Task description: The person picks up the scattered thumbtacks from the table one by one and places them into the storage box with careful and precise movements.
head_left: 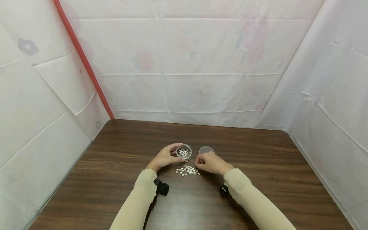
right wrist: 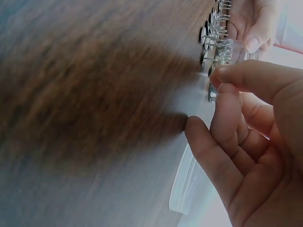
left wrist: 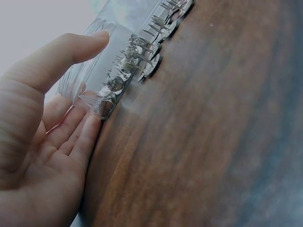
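Observation:
My left hand [head_left: 165, 157] holds a clear round plastic jar [head_left: 188, 159], thumb on the near side and fingers round the far side. Silver thumbtacks [head_left: 184, 152] fill part of the jar, which stands uncapped on the table. Loose thumbtacks [head_left: 190, 170] lie scattered just in front of it, several with points up in the right wrist view. At the right edge of that scatter, my right hand [head_left: 212, 162] pinches a thumbtack [right wrist: 211, 71] between thumb and index finger, the tack mostly covered by the fingertips.
A clear round lid [head_left: 206, 148] lies behind the right hand, partly hidden by it. All this rests on a dark wood-grain table [head_left: 129, 198]. White patterned cloth [head_left: 184, 57] hangs behind and at both sides, with a red strip [head_left: 83, 57] at the left corner.

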